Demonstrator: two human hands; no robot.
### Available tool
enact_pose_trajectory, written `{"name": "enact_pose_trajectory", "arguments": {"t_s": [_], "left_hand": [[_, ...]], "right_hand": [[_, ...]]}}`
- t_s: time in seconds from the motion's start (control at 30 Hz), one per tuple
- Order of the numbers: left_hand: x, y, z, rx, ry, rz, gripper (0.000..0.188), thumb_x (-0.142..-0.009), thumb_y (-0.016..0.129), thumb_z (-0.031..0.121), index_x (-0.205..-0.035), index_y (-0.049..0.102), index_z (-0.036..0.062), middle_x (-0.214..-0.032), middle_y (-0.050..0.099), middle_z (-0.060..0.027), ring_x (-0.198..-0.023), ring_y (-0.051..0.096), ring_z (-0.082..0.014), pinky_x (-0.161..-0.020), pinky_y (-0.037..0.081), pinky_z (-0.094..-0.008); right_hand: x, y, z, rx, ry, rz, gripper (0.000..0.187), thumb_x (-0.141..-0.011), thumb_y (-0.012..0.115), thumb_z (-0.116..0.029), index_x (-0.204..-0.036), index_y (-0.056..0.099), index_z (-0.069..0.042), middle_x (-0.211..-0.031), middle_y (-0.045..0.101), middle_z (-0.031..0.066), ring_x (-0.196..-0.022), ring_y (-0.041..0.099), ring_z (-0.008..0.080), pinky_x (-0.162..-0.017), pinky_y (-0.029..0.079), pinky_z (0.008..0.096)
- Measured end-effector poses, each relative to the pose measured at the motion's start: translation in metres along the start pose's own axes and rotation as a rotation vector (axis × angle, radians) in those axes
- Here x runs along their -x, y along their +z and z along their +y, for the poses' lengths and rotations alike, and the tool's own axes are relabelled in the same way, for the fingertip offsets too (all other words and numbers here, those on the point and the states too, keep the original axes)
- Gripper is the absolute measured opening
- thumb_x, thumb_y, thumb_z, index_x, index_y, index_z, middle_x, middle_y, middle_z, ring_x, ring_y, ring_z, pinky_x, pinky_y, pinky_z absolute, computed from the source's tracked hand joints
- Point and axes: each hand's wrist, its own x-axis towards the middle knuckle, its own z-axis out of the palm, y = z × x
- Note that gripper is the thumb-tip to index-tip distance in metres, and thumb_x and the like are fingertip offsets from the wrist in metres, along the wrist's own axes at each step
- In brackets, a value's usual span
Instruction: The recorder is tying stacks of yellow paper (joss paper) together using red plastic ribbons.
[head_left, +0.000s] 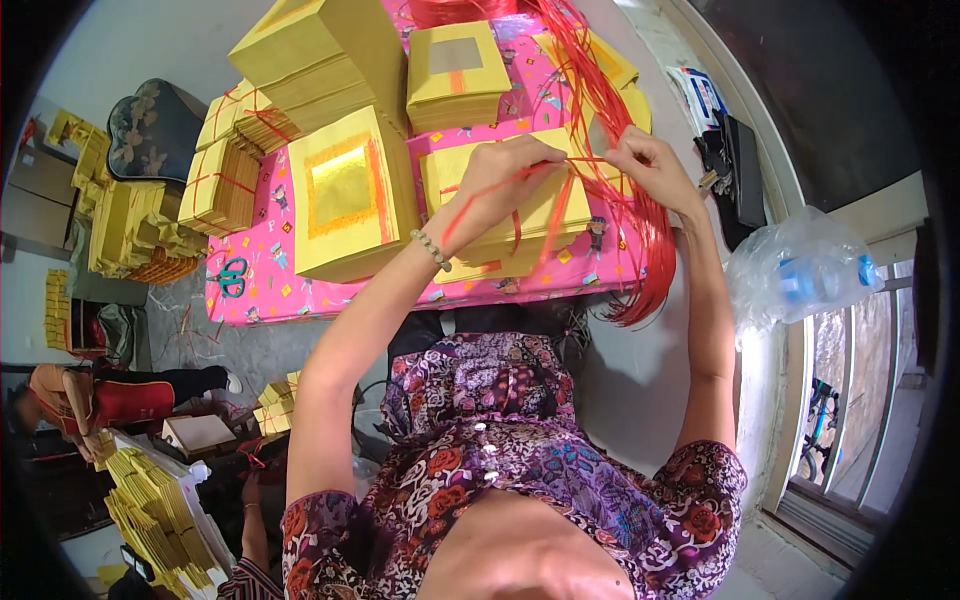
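Observation:
Both my hands are above a stack of yellow paper (550,210) near the front edge of a pink-covered table (450,296). My left hand (500,178), with a beaded bracelet at its wrist, pinches a red plastic ribbon over the stack's middle. Just to its right, my right hand (652,168) is closed on the ribbon too, and a short stretch runs between the fingers. Loose red ribbon crosses the stack's top. Beside my right hand, a long bundle of red ribbons (645,275) hangs over the table's right side. The exact crossing of the strands is hard to make out.
Left of my hands stands a yellow paper stack with a gold foil square (343,188). Farther off are a taller stack (330,75) and bundles tied in red (222,190). Green-handled scissors (232,278) lie at the left corner. Two people work at lower left.

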Motion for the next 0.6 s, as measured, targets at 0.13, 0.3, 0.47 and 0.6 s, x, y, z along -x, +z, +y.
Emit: {"name": "enact_pose_trajectory", "arguments": {"t_s": [0.13,0.3,0.47,0.6], "left_hand": [[-0.001,-0.003,0.000,0.227,-0.179,-0.016,0.009,-0.081,0.070,0.010,-0.088,0.071,0.0042,-0.084,0.068,-0.0101,-0.070,0.064,-0.0253,-0.063,0.051,-0.0351],[0.001,-0.023,-0.007,0.094,-0.119,-0.151,0.010,-0.082,0.069,0.012,-0.087,0.071,0.0040,-0.084,0.068,-0.0081,-0.084,0.060,-0.0261,-0.075,0.049,-0.0372],[0.002,-0.024,-0.002,0.082,-0.167,-0.178,0.010,-0.082,0.069,0.013,-0.086,0.071,0.0040,-0.080,0.066,-0.0093,-0.081,0.059,-0.0266,-0.072,0.048,-0.0383],[0.004,-0.025,0.000,0.184,-0.311,-0.138,0.007,-0.081,0.069,0.011,-0.085,0.071,0.0047,-0.077,0.065,-0.0097,-0.080,0.057,-0.0267,-0.073,0.047,-0.0384]], "right_hand": [[0.014,0.016,0.027,-0.201,0.030,0.014,0.034,-0.095,0.059,-0.023,-0.072,0.043,-0.004,-0.073,0.034,-0.0037,-0.067,0.034,0.0069,-0.059,0.031,0.0252],[0.028,0.037,0.037,-0.579,0.285,0.210,0.028,-0.099,0.054,-0.029,-0.083,0.055,-0.005,-0.087,0.056,-0.0015,-0.082,0.053,0.0065,-0.072,0.044,0.0243],[0.018,0.072,0.014,-1.471,0.237,0.454,0.033,-0.099,0.050,-0.036,-0.080,0.053,-0.009,-0.095,0.062,0.0028,-0.104,0.061,0.0217,-0.095,0.049,0.0430],[0.001,0.076,0.014,-1.908,0.207,0.514,0.034,-0.100,0.049,-0.032,-0.073,0.047,-0.011,-0.076,0.055,0.0004,-0.081,0.060,0.0164,-0.091,0.049,0.0382]]}}
